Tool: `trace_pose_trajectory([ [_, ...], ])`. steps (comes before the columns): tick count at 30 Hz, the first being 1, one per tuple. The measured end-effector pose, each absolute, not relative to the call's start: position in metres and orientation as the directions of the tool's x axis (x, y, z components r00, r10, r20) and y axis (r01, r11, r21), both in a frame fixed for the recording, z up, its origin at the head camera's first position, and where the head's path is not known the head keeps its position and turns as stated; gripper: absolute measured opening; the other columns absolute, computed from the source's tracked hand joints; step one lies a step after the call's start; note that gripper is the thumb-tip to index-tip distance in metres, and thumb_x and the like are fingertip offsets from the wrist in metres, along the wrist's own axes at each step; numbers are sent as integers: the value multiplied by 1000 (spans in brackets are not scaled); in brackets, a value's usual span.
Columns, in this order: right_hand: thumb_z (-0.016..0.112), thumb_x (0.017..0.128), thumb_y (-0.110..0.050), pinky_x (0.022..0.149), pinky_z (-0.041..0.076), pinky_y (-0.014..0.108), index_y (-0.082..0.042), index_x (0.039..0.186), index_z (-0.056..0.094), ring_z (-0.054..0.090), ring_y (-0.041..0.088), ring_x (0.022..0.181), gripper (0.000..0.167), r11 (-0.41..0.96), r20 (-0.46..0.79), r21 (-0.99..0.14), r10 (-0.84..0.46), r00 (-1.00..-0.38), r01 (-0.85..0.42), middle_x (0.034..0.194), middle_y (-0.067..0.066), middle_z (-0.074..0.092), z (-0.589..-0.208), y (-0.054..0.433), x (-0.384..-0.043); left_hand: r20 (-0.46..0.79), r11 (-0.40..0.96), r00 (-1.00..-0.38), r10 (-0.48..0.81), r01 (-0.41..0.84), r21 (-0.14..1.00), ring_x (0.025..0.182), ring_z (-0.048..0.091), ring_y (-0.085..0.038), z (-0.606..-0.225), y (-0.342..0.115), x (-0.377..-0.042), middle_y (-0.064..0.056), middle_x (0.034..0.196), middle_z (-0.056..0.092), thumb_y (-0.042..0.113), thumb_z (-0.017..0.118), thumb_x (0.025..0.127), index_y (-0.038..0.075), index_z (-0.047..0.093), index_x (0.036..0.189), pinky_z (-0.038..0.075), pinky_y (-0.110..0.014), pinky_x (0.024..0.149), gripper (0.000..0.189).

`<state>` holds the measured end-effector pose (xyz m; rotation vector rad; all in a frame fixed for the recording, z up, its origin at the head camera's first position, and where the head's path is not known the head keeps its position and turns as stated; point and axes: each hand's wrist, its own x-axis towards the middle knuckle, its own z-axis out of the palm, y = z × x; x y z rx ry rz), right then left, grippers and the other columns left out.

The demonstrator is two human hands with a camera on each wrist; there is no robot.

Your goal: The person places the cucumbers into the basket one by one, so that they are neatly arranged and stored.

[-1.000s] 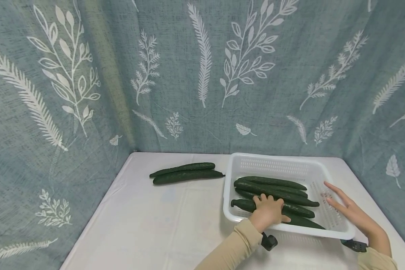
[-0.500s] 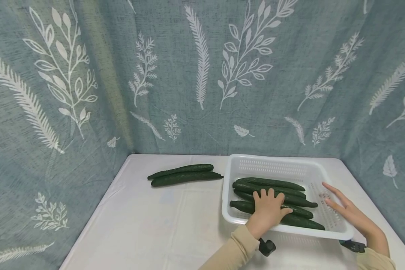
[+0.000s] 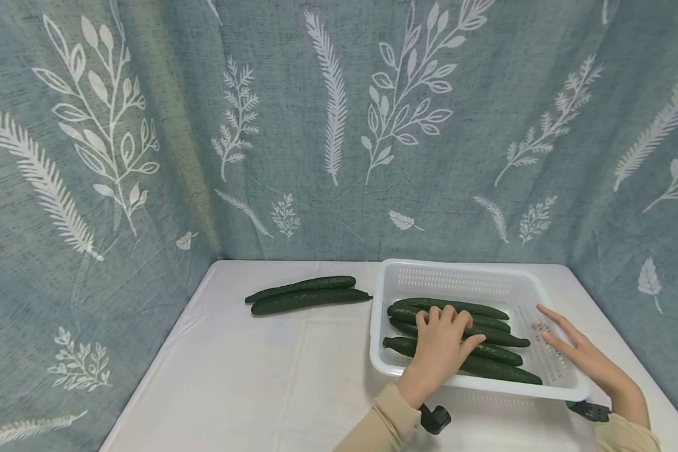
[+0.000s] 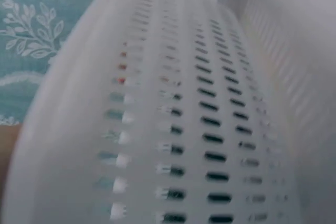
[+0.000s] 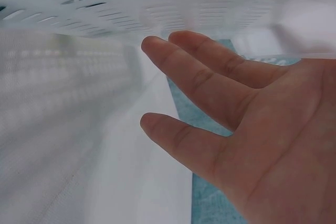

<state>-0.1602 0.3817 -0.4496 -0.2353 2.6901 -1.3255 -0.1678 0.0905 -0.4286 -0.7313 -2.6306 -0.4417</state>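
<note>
A white perforated plastic basket (image 3: 457,263) holds several long dark green cucumbers (image 3: 503,369) lying side by side. My left hand (image 3: 437,345) is over them near the basket's front, its fingers spread and slightly bent, thumb apart. Part of the cucumbers is hidden beneath it. In the left wrist view only the slotted basket wall (image 4: 194,98) shows large; that hand is mostly out of sight there. At the basket's right end, my right hand (image 3: 590,361) rests along the side with straight fingers. The right wrist view shows its extended fingers (image 5: 199,80) right by the slotted plastic.
Two cucumbers (image 3: 311,301) lie together on the white tablecloth (image 3: 316,383) left of the basket. A blue-green curtain (image 3: 294,125) with white leaf prints stands behind and at both sides. Black wrist devices (image 3: 435,419) sit below the basket's front rim.
My left hand has shifted from the front cucumbers toward the back of the row, lifting its palm, with the fingers now higher in view. The right hand and basket stay in place.
</note>
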Motion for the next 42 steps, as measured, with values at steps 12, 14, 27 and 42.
trace_pose_trajectory([
  [12,37,101,-29,86,21,75,-23,151,4,10,58,129,59,598,-48,-798,-189,-981,-76,150,28,1,-449,381,-159,526,771,-776,348,556,311,85,38,-13,-415,48,-168,7,94,48,51,40,94,25,53,98,31,-35,84,30],
  [14,37,101,-29,85,21,75,-23,151,4,11,58,128,59,601,-47,-795,-187,-981,-77,150,29,1,-449,381,-159,531,764,-779,333,553,332,87,40,-14,-414,39,-169,6,96,49,50,41,94,24,53,98,31,-36,84,29],
  [27,36,102,-28,85,23,74,-25,150,4,9,56,130,58,586,-59,-807,-194,-979,-68,151,26,0,-451,382,-158,496,767,-832,250,483,423,93,44,-20,-420,-20,-193,0,103,53,46,40,97,20,58,104,32,-45,90,33],
  [42,35,102,-29,82,32,73,-22,150,2,18,61,125,59,596,-56,-800,-185,-981,-67,149,31,1,-450,380,-158,487,808,-857,168,403,430,97,38,-26,-453,-80,-228,-6,106,48,38,51,95,17,56,104,30,-47,86,24],
])
